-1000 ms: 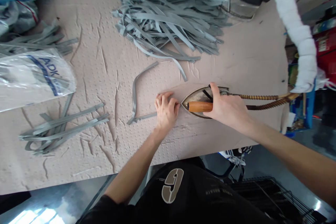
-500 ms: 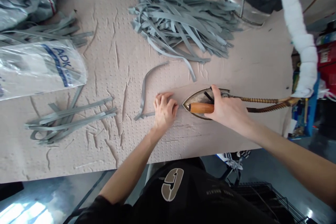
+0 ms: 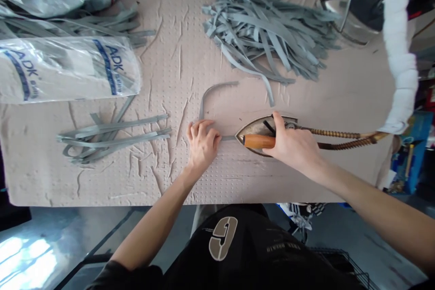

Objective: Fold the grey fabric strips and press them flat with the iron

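My right hand [image 3: 292, 139] is shut around the wooden handle [image 3: 258, 141] of a flat clothes iron [image 3: 261, 128], whose pointed tip faces left. Just left of that tip, my left hand [image 3: 203, 143] presses on a narrow grey strip [image 3: 203, 105]. The strip's curved end rises above this hand, and its straight part shows between the hand and the iron's tip. Where it runs under the iron is hidden. A large heap of grey strips [image 3: 268, 36] lies beyond both hands, and a smaller bundle [image 3: 112, 138] lies to the left of my left hand.
The dimpled beige pad [image 3: 180, 186] is creased. A clear ADK plastic bag [image 3: 68, 69] lies at left, with more strips [image 3: 68, 22] behind it. A second iron [image 3: 356, 16] rests at upper right, near a white-wrapped hose [image 3: 397, 54]. Braided cords [image 3: 346, 138] trail right.
The pad and strip piles have slid right in view while my hands and the iron stay nearly in place. The strip's curved end now stands more upright above my left hand.
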Demonstrator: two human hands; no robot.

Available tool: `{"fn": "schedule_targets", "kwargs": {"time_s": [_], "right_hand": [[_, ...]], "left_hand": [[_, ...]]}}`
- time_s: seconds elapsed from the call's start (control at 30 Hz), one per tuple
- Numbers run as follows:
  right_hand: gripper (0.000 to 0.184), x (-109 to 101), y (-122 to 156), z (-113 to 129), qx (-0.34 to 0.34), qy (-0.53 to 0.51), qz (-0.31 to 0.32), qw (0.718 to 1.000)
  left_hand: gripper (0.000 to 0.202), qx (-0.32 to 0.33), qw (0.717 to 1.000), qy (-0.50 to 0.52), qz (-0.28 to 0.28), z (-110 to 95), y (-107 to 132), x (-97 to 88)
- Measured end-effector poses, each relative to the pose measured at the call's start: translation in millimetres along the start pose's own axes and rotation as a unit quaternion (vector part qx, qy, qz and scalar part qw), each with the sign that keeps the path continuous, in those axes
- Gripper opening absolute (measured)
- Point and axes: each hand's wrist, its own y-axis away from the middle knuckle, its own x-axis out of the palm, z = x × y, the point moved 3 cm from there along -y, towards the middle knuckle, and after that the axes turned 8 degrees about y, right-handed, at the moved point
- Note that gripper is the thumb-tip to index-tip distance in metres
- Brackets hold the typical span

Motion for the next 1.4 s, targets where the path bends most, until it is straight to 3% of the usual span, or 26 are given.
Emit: {"fn": "schedule_targets", "kwargs": {"time_s": [0.27,0.63,0.87,1.0,1.23,1.4], "right_hand": [[0.100,-20.3,-9.5,43.4,-0.031,-0.006,-0.027,0.999],[0.098,-39.5,-16.8,83.7,-0.067,0.000,-0.047,0.997],[0.111,-38.5,-14.8,83.8,-0.049,0.003,-0.043,0.998],[0.116,-37.9,-12.5,77.2,-0.038,0.024,-0.019,0.999],[0.113,-35.6,-11.7,65.1,-0.023,0.046,0.003,0.999],[0.110,-37.2,-14.0,78.4,-0.037,0.043,-0.005,0.998]], "left_hand": [[0.008,-0.014,0.999,-0.039,-0.022,15.0,12.9,-14.5],[0.008,-0.009,0.997,-0.076,-0.031,36.6,28.0,-34.6],[0.022,-0.060,0.996,-0.064,0.014,38.9,32.1,-31.9],[0.020,-0.081,0.996,-0.020,0.029,39.5,32.4,-33.9],[0.026,-0.110,0.992,0.000,0.068,29.6,26.2,-42.3],[0.029,-0.117,0.989,-0.036,0.083,26.8,22.2,-40.0]]}}
